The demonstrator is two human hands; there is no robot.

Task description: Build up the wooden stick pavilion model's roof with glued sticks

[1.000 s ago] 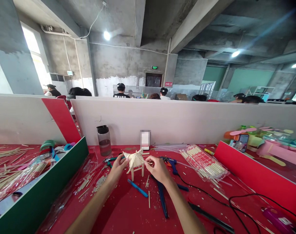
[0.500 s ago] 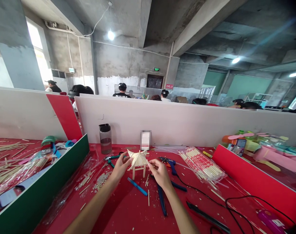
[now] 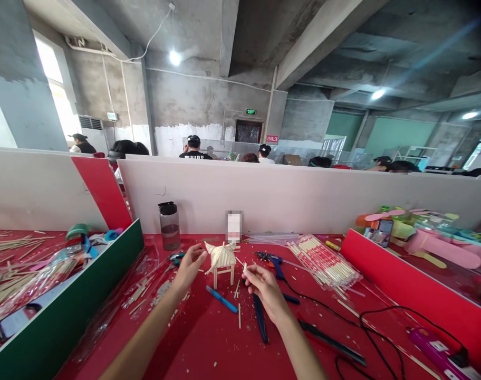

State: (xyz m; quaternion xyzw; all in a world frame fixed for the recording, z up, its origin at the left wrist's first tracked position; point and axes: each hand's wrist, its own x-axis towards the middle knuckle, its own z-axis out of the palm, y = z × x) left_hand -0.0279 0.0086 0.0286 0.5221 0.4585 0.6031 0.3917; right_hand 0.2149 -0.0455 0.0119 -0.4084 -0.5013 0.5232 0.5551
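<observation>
A small pavilion model of pale wooden sticks (image 3: 222, 257) stands upright on legs on the red table, its roof corners turned up. Just left of its roof is my left hand (image 3: 188, 268), fingers curved and apart with nothing in them. To the right of the model, my right hand (image 3: 262, 287) pinches a short piece of wooden stick (image 3: 245, 267) between thumb and fingertips. A blue pen (image 3: 221, 299) lies in front of the model. Blue-handled pliers (image 3: 260, 319) lie partly hidden under my right hand.
A glue gun (image 3: 275, 261) and bundled sticks in red-white wrapping (image 3: 323, 261) lie to the right. A water bottle (image 3: 169, 226) stands at the back left. Green (image 3: 106, 274) and red (image 3: 414, 279) dividers flank the table. A black cable (image 3: 323, 302) crosses the right side.
Both hands have come away from the pavilion roof, the left to the left and the right to the right. A short stick piece now shows in my right fingertips. The view has shifted slightly.
</observation>
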